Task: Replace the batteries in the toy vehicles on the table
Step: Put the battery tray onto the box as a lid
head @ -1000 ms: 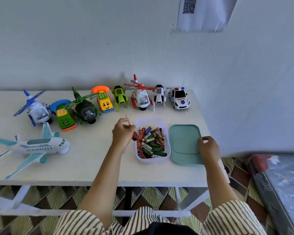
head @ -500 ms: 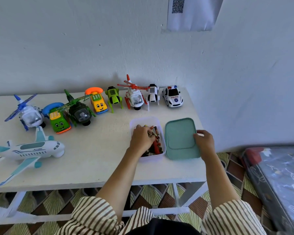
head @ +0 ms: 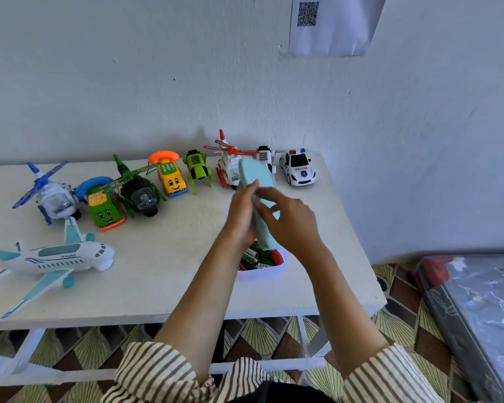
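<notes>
Lid: a pale teal rectangular plastic lid (head: pixel 255 175) is held tilted on edge above the tub, between both hands.
Left hand: the left hand (head: pixel 242 212) is wrapped on the lid's left edge, with the thumb laid up along it.
Right hand: the right hand (head: pixel 291 225) is curled over the lid's right face. The fingers are blurred, so the exact pinch cannot be told.
Tub: a clear plastic tub (head: pixel 264 273) is set on the white table (head: pixel 163 257) and partly hidden under the hands.
Batteries: loose green and red cylindrical batteries (head: pixel 255 258) are piled inside the tub.
Toys: plastic toy vehicles are lined along the wall, with a white police car (head: pixel 298 170) at the right end. A white-and-teal airliner (head: pixel 56 258) is set apart at front left. None is touched.
Handling (judged): the lid is likely light, stiff and smooth, and best taken by its long edges. The batteries are small, dense and prone to rolling, so they are best pinched mid-barrel. The toys are light with fragile rotors and wings, so the body is to be gripped.
</notes>
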The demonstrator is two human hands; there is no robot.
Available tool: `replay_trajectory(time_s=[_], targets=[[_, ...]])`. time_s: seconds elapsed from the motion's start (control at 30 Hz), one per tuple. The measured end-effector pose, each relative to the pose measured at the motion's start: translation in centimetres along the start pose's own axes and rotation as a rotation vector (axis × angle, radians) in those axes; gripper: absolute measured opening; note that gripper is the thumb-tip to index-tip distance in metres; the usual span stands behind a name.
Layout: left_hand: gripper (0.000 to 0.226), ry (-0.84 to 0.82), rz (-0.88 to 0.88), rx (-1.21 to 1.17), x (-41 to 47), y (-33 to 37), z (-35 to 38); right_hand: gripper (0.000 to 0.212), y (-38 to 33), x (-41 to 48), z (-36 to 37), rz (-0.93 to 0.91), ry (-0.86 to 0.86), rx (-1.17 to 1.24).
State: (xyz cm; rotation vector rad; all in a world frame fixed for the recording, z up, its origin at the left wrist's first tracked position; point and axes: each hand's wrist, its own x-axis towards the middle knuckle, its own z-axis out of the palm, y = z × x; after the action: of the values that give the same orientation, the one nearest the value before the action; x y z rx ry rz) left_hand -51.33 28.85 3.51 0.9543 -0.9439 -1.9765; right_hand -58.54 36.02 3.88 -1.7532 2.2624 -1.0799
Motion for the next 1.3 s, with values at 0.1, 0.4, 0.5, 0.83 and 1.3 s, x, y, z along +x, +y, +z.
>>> replay_trajectory(time_s=[0.1, 0.4, 0.5, 0.83, 1.3], targets=[[0.026, 0.024, 0.089, -0.04, -0.1, 0.8, -2.7, 0.029, 1.2, 0.0, 1.2, -0.118, 0.027, 0.13], [0.038, 0.299, 0.23, 0.321, 0.5, -1.2, -6.4, 0.049, 3.0, -0.5, 4.3, 0.195, -0.026, 0.349], [0.033, 0.366, 0.267, 0.461, 0.9, -2.6, -7.0, 0.049, 3.6, -0.8, 5.4, 0.206, -0.066, 0.29], [0.025, 0.331, 0.2, 0.564, 3.4, -5.6, -7.5, 0.059, 6.1, -1.4, 6.5, 0.242, -0.208, 0.146], [0.022, 0.306, -0.112, 0.486, 6.6, -1.4, -6.6, 0.025, 6.8, 4.1, 6.6, 0.546, -0.172, 0.457]])
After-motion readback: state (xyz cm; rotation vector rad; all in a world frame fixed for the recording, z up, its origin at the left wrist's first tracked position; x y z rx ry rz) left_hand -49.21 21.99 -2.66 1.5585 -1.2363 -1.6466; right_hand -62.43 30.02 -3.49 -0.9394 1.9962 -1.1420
